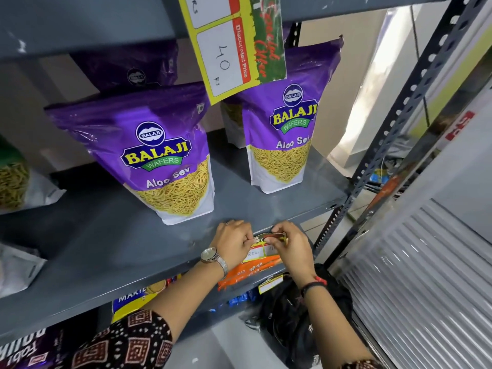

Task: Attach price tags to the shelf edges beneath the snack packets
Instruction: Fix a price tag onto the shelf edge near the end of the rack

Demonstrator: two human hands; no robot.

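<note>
Two purple Aloo Sev packets stand on the grey shelf (pixel 111 235): one at the left (pixel 159 155), one at the right (pixel 285 121). At the shelf's front edge, below and between them, both hands pinch a yellow and red price tag (pixel 262 247) with white price boxes. My left hand (pixel 234 242) grips its left side, and my right hand (pixel 291 247) holds its top right corner, which curls up. Under the tag lies an orange strip (pixel 247 274) along the edge. A big yellow price tag (pixel 229 49) hangs from the shelf above.
A perforated steel upright (pixel 394 129) bounds the shelf at the right, with a ribbed white shutter (pixel 426 275) beyond it. Another small tag (pixel 270 284) and more packets sit on the lower shelf, beside a black bag (pixel 292 315). A sev packet (pixel 13 179) stands at far left.
</note>
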